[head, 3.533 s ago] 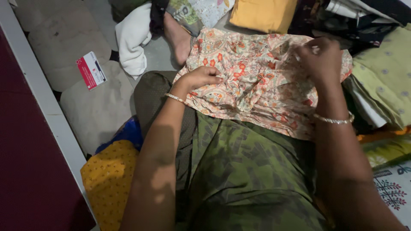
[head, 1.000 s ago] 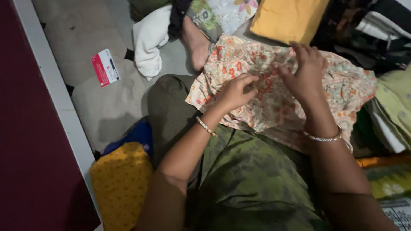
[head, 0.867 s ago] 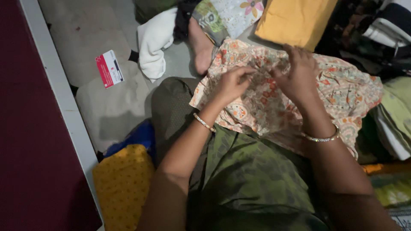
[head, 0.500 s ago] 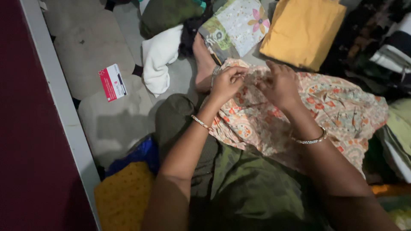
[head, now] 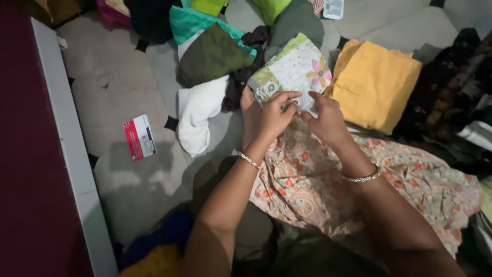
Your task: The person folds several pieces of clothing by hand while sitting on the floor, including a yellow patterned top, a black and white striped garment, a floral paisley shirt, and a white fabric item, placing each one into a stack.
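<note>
Pinching the top edge of the floral cloth (head: 359,179) with both hands, left hand (head: 274,118) and right hand (head: 328,120) fingers clenched on it.

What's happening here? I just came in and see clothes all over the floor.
A person sits on the floor with a floral printed cloth across the lap. The left hand and right hand pinch its far edge together. Around them lie a folded yellow garment, a white cloth and a red-and-white card.

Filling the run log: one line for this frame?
left hand pinching floral cloth edge | right hand pinching same edge | cloth on lap | yellow folded cloth beyond
</note>
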